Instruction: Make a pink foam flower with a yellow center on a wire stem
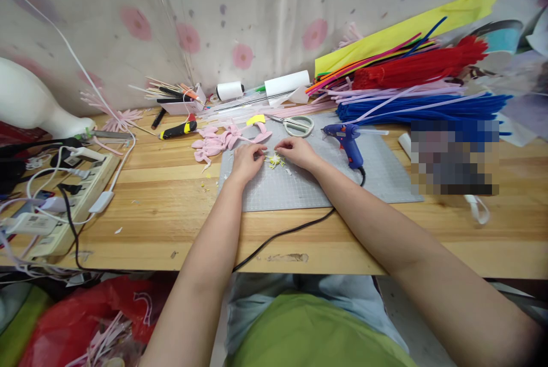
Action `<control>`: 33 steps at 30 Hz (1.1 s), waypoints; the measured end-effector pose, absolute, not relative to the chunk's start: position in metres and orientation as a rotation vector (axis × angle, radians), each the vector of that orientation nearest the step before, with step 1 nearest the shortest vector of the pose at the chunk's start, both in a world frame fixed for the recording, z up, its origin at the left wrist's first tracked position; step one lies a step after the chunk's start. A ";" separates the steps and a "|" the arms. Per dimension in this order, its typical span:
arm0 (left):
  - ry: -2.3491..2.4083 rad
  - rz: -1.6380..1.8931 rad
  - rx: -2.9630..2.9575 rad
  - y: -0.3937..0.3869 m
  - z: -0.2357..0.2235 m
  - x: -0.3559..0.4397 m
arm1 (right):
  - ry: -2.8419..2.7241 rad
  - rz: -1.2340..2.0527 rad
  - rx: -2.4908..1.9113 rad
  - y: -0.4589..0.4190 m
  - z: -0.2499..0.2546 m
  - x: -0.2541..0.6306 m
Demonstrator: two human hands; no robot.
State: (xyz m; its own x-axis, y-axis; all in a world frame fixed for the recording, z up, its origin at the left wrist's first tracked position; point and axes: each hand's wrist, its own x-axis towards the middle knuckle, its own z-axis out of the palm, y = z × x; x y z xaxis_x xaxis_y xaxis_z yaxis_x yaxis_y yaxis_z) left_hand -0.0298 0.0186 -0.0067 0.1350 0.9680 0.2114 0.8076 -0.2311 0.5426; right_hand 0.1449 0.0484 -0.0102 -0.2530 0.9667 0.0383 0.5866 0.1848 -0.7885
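Both my hands rest on a grey cutting mat [299,184] on the wooden table. My left hand [247,160] is curled, fingers pinched near a small yellow fuzzy piece [276,160] lying on the mat. My right hand [298,151] is curled too, its fingertips touching the right side of that yellow piece. Just behind my left hand lie pink pipe-cleaner petal shapes [218,141]. A blue glue gun [347,141] stands on the mat to the right of my right hand, its black cord [291,233] running off the table's front edge.
Scissors [297,124] lie behind the hands. Bundles of red, blue, pink pipe cleaners [419,81] and yellow paper fill the back right. A power strip [64,201] with cables sits at left, a yellow-black cutter [177,129] and white rolls [286,83] further back.
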 end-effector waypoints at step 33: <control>1.886 0.949 1.827 0.013 -0.001 -0.026 | -2.219 0.755 -0.987 0.039 -0.003 0.144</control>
State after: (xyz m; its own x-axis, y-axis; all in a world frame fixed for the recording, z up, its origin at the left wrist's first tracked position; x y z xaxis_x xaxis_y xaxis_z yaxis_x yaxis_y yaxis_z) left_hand -0.0256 0.0129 -0.0006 -0.1089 0.9736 0.2004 0.7408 -0.0550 0.6695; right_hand 0.1436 0.0393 -0.0029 -0.5508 0.7858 0.2811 0.4515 0.5639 -0.6915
